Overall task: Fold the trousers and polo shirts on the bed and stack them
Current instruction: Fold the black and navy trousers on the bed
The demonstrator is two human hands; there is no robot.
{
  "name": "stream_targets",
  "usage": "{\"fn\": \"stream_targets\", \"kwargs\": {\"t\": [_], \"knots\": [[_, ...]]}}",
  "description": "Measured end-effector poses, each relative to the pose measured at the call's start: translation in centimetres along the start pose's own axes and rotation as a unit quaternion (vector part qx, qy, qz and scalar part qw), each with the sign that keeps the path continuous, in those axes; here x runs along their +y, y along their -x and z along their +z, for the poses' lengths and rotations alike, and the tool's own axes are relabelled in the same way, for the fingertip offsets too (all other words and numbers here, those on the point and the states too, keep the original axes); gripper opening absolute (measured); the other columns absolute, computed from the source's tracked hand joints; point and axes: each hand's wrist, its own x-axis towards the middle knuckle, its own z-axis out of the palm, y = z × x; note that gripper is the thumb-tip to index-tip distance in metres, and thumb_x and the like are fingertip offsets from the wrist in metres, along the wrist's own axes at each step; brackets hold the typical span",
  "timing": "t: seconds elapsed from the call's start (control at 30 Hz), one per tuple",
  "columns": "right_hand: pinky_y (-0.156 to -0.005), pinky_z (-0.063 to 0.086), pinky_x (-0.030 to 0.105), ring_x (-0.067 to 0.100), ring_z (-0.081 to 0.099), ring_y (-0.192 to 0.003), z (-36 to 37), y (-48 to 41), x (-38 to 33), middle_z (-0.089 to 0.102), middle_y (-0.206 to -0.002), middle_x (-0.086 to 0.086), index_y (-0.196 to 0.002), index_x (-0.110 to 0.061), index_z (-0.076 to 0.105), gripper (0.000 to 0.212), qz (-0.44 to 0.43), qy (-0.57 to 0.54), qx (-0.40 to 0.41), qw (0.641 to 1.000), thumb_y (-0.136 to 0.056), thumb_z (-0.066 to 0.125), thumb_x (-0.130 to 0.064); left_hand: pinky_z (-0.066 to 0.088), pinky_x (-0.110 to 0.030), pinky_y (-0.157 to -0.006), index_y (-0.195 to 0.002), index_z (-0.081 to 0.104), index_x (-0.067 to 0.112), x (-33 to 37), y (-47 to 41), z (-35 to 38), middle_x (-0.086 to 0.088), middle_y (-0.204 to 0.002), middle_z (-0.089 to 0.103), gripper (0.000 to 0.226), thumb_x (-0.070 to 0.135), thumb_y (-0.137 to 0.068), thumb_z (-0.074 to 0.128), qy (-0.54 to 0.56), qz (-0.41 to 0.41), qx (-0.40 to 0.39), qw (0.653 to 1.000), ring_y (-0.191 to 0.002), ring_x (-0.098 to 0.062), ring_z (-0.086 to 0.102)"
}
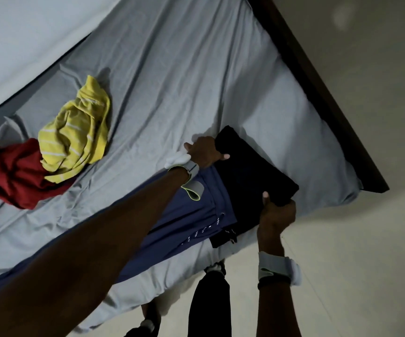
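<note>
While left hand (205, 152) and right hand (276, 215) grip opposite edges of the folded black trousers (252, 171), thumbs on top, overlapping the navy trousers (184, 215) at the waistband, best keep layers level. Crumpled yellow polo (75, 127), red shirt (12, 171) well apart from navy trousers.

A wrinkled grey sheet (172, 69) lies beside a dark wooden frame (309, 81), with pale floor (366, 239) beyond it.

Light: dim, cool, diffuse. Soft shadow cast beside yellow shirt (75, 127). Detail lost in black folded garment (252, 176). View tilted; pale smudge (343, 14) seen upper right.
</note>
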Motion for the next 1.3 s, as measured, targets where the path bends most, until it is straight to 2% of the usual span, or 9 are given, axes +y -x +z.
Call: {"fn": "stream_targets", "kwargs": {"t": [0.13,0.3,0.53,0.63,0.73,0.83,1.0,1.17,1.3], "knots": [[-0.094,0.041,0.017,0.027,0.064,-0.115,-1.3,-0.5,-0.7,0.069,-0.124,0.023,-0.125,0.008,0.062,0.052,-0.084,-0.033,0.025,0.996,-0.082,0.086,-0.008,0.027,-0.047,-0.102,-0.109,0.061,0.013,1.0,1.5,0.0,-0.007,-0.117,0.068,0.057,0.066,-0.091,0.063,-0.052,0.05,0.069,0.995,-0.12,-0.029,0.058],[-0.091,0.037,0.009,0.02,0.06,-0.11,-3.8,-2.2,-3.0,0.069,-0.123,0.022,-0.125,0.01,0.059,0.051,-0.138,-0.061,0.075,0.986,-0.083,0.084,-0.005,0.033,-0.048,-0.097,-0.094,0.051,0.017,4.9,2.5,-0.2,-0.004,-0.101,0.069,0.056,0.072,-0.091,0.057,-0.063,0.123,0.156,0.978,-0.102,-0.029,0.064],[-0.084,0.033,-0.007,0.028,0.064,-0.118,-5.0,-8.3,-3.1,0.069,-0.127,0.018,-0.13,0.005,0.059,0.057,-0.127,-0.076,0.098,0.984,-0.084,0.085,-0.017,0.05,-0.051,-0.091,-0.084,0.046,0.019,11.5,-2.5,1.6,-0.007,-0.093,0.066,0.05,0.063,-0.087,0.069,0.055,0.162,0.109,0.979,-0.1,-0.034,0.067],[-0.096,0.038,0.007,0.034,0.062,-0.121,-5.0,-8.7,-2.5,0.064,-0.13,0.021,-0.133,0.003,0.055,0.06,-0.119,-0.034,0.094,0.988,-0.083,0.085,-0.014,0.046,-0.055,-0.098,-0.111,0.057,0.014,10.7,-2.8,3.4,-0.01,-0.116,0.065,0.053,0.062,-0.088,0.06,0.072,0.165,0.149,0.972,-0.112,-0.034,0.062],[-0.109,0.042,0.049,0.042,0.051,-0.125,-4.8,-6.8,-1.9,0.05,-0.138,0.022,-0.143,-0.003,0.046,0.074,-0.16,0.112,0.142,0.97,-0.081,0.085,-0.015,0.036,-0.047,-0.102,-0.135,0.055,0.022,8.2,-0.6,4.0,0.001,-0.136,0.055,0.044,0.043,-0.096,0.063,0.051,0.186,0.252,0.948,-0.128,-0.024,0.051],[-0.104,0.038,0.048,0.034,0.046,-0.127,-3.7,-2.7,-2.1,0.049,-0.143,0.017,-0.142,-0.011,0.05,0.06,-0.294,0.231,0.128,0.919,-0.088,0.075,-0.017,0.035,-0.039,-0.095,-0.133,0.056,0.027,5.1,2.5,4.2,0.005,-0.138,0.052,0.036,0.029,-0.098,0.062,0.054,0.185,0.34,0.921,-0.127,-0.021,0.048],[-0.09,0.048,0.05,0.034,0.055,-0.114,1.1,3.7,0.5,0.056,-0.128,0.014,-0.127,-0.012,0.06,0.031,-0.405,0.316,-0.123,0.849,-0.096,0.054,-0.014,0.036,-0.041,-0.1,-0.14,0.053,0.023,-0.8,6.0,6.3,0.001,-0.153,0.043,0.045,0.022,-0.096,0.064,-0.01,0.202,0.291,0.935,-0.137,-0.025,0.043],[-0.087,0.045,0.048,0.035,0.054,-0.106,3.8,6.7,0.1,0.057,-0.122,0.018,-0.128,-0.009,0.059,0.028,-0.415,0.326,-0.103,0.843,-0.1,0.059,-0.016,0.039,-0.041,-0.112,-0.15,0.043,0.018,-6.7,7.2,5.7,-0.005,-0.154,0.04,0.066,0.003,-0.091,0.068,0.09,0.171,0.25,0.949,-0.14,-0.025,0.04],[-0.089,0.043,0.049,0.035,0.051,-0.111,5.0,9.0,0.3,0.054,-0.126,0.012,-0.13,-0.016,0.057,0.042,-0.485,0.386,-0.149,0.77,-0.089,0.069,-0.015,0.039,-0.046,-0.097,-0.143,0.047,0.021,-14.0,9.3,5.3,-0.001,-0.14,0.05,0.055,0.021,-0.093,0.071,0.004,0.051,0.275,0.96,-0.127,-0.023,0.049]]}}
